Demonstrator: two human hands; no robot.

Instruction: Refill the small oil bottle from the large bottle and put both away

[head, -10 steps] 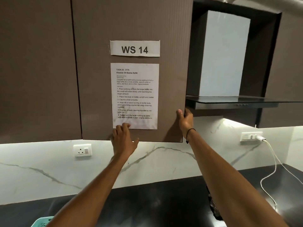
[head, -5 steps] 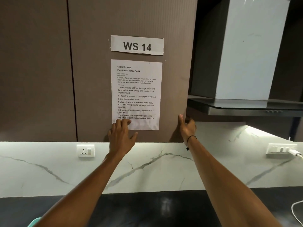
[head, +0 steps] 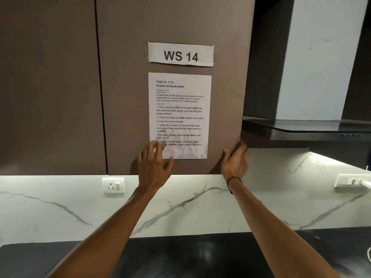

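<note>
Neither oil bottle is in view. A brown wall cupboard door (head: 172, 27) stands closed in front of me, with a "WS 14" label and a printed task sheet (head: 179, 115) taped to it. My left hand (head: 153, 167) is raised in front of the sheet's lower left corner, fingers loosely spread; the frame is blurred there and contact is unclear. My right hand (head: 234, 163) is at the door's lower right corner, fingers extended beside the edge, holding nothing.
A second brown cupboard door (head: 48, 87) is on the left. A hood (head: 307, 127) hangs at right. A marble backsplash carries a wall socket (head: 113, 185) and a switch plate (head: 351, 180). The black countertop (head: 190, 255) runs below.
The door's right edge has closed flush. My right hand has let go of that edge and opened. Both hands have drawn slightly back and down, with motion blur.
</note>
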